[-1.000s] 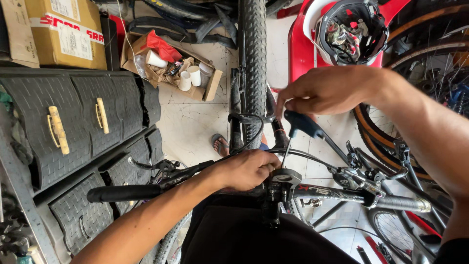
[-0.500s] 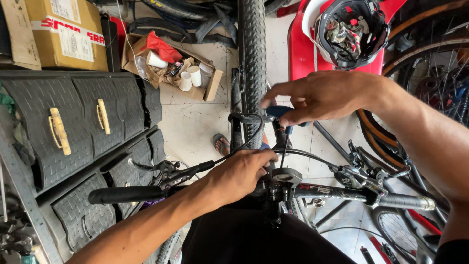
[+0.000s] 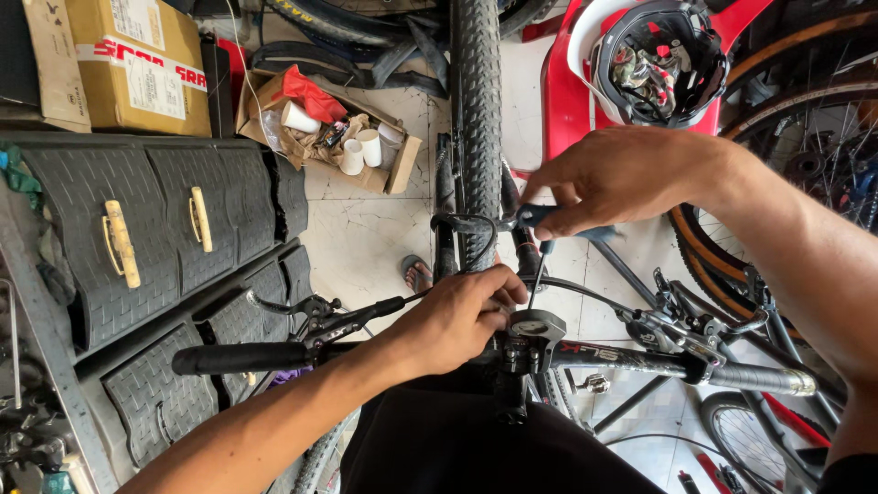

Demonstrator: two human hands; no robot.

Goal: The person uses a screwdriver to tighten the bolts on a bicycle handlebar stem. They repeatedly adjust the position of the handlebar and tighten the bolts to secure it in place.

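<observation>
1. Pale floor tiles (image 3: pixel 366 238) of a crowded bicycle workshop lie below, seen from above past a bicycle's handlebar (image 3: pixel 640 359).
2. Fingers of the right hand (image 3: pixel 613 178) are pinched closed around the dark blue handle of a screwdriver (image 3: pixel 538 240); its thin shaft points down to the stem (image 3: pixel 530 334) at the middle of the handlebar.
3. Fingers of the left hand (image 3: pixel 455 318) are curled closed at the handlebar just left of the stem; the fingertips are very near the tip of the screwdriver, and I cannot tell if they touch it.
4. Outward on the left side, a brake lever (image 3: pixel 343 316) and a black grip (image 3: pixel 240 357) stick out beyond the left wrist.
5. On the right side, another brake lever (image 3: pixel 686 325) sits on the bar before the grey grip (image 3: pixel 764 377).
6. Ahead of the stem, the knobby front tyre (image 3: pixel 477 110) stands upright and runs away from the person.
7. Black plastic drawers (image 3: pixel 155 229) with yellow handles stand at the left, and brown cardboard boxes (image 3: pixel 137 64) are above them.
8. An open box with white paper cups (image 3: pixel 361 151) lies on the floor near the tyre.
9. A helmet (image 3: pixel 654 59) rests on something red at the top right.
</observation>
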